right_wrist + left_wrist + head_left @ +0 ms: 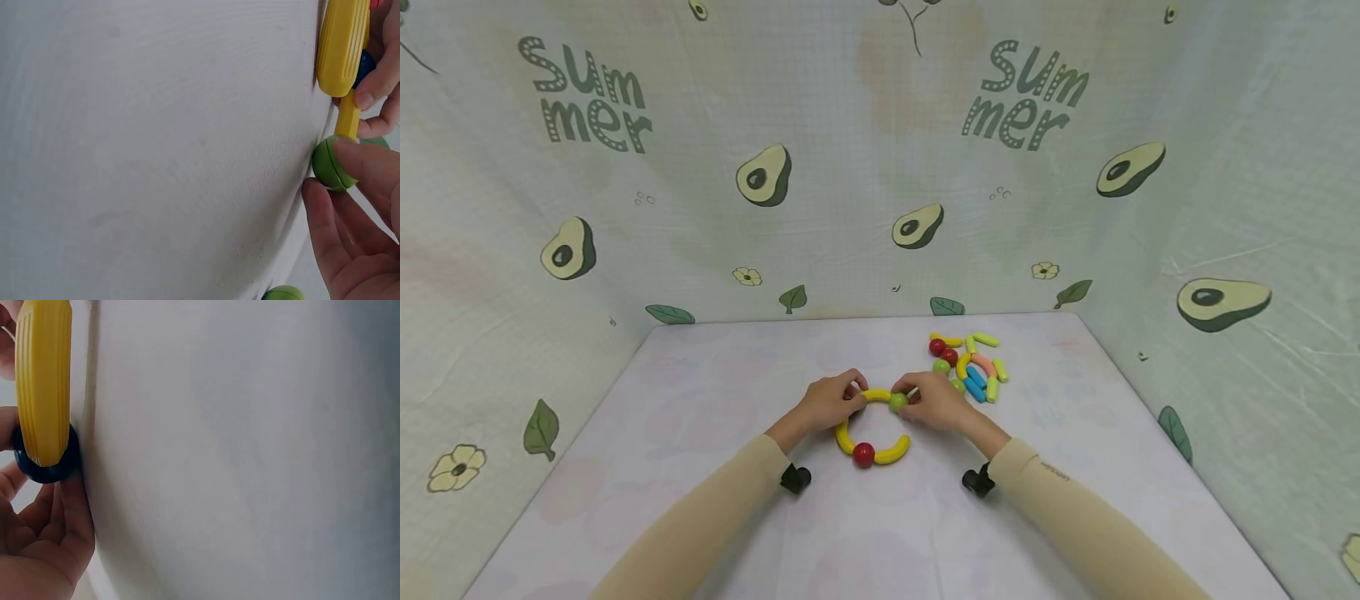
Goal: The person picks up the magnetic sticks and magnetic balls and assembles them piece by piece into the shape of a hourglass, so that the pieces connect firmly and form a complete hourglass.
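A partial ring of curved yellow rods and balls lies on the table. My left hand grips a dark blue ball at the ring's upper left; the head view hides that ball behind the fingers. From it a yellow curved rod runs right to a green ball, pinched between thumb and fingers of my right hand. Another yellow rod bends down to a red ball. A further yellow rod curves from the red ball, its other end free, apart from the green ball.
Behind my right hand lies a loose group of pieces: red balls, green balls, blue rods, a pink curved rod and light green rods. Patterned cloth surrounds the white table at back and sides.
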The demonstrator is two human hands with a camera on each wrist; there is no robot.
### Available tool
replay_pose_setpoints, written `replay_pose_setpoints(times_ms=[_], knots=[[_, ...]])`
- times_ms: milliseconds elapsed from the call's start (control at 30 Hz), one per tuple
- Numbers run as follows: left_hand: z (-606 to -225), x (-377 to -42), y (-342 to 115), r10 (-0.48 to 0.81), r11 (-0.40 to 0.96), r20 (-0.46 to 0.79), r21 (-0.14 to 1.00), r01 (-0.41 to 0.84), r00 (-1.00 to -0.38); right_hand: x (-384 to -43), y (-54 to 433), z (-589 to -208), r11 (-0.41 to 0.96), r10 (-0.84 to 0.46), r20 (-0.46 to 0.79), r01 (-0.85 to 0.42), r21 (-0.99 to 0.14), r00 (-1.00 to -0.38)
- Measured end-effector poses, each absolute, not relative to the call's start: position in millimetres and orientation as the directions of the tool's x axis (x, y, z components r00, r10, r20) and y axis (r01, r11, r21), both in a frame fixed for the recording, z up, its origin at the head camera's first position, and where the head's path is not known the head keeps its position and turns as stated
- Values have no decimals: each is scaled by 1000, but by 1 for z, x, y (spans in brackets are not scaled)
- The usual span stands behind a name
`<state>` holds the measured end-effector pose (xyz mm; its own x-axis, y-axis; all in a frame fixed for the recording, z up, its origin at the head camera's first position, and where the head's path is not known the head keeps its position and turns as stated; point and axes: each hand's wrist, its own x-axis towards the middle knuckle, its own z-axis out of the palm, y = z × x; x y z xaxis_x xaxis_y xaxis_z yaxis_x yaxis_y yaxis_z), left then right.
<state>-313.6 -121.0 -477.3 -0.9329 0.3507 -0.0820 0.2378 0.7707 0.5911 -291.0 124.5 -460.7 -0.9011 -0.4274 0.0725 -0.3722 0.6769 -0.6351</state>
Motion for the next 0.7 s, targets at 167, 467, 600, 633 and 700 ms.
replay_pose_setpoints(times_ms=[167,467,600,633,700], knots=[[-476,-311,-121,316,772,-103,606,192,-943,-295,123,-462,675,-423,65,-362,-642,-904],[-477,-300,-117,273,731,-89,667,146,-958,-304,125,-463,666,-438,45,-358,-654,-898],[-475,-294,-115,286,720,-92,677,151,-954,-306,125,-462,667,-449,48,-371,-647,-892],[-475,-293,-115,292,720,-92,677,155,-952,-307,125,-462,667,-451,49,-373,-645,-891],[-474,-291,-114,296,720,-88,675,162,-951,-308,125,-462,668,-453,49,-375,-643,-890]])
